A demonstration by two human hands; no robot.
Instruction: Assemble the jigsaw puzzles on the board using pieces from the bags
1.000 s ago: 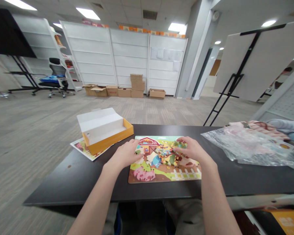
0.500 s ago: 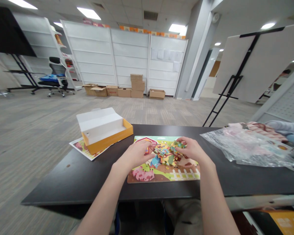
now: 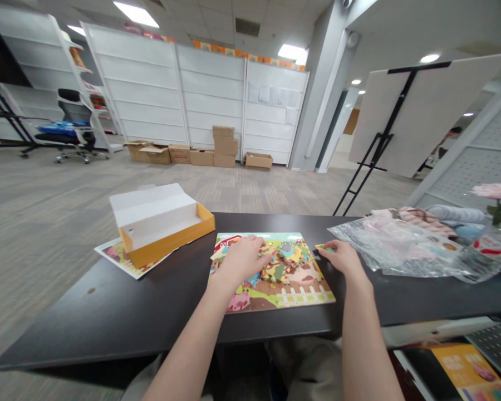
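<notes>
A farm-picture puzzle board (image 3: pixel 271 303) lies flat on the black table, with a loose pile of jigsaw pieces (image 3: pixel 278 270) on its middle. My left hand (image 3: pixel 242 260) rests palm down over the left part of the pile, thumb apart from the fingers; whatever lies under its palm is hidden. A pale piece (image 3: pixel 218 254) pokes out left of that hand, at the board's edge. Just off the board's right side, my right hand (image 3: pixel 343 257) pinches a small yellow-green jigsaw piece (image 3: pixel 322 248) close to the tabletop.
An open yellow box (image 3: pixel 171 239) with a white inside sits at the left on a printed picture sheet (image 3: pixel 140 270). Clear plastic bags (image 3: pixel 404 245) and folded cloths (image 3: pixel 426 217) cover the table's right end. Pink flowers (image 3: pixel 499 192) stand at the far right.
My right hand has moved off the pile to the right, with a jigsaw piece in its fingers. My left hand remains over the pile, which is now more spread out. The view has turned right.
</notes>
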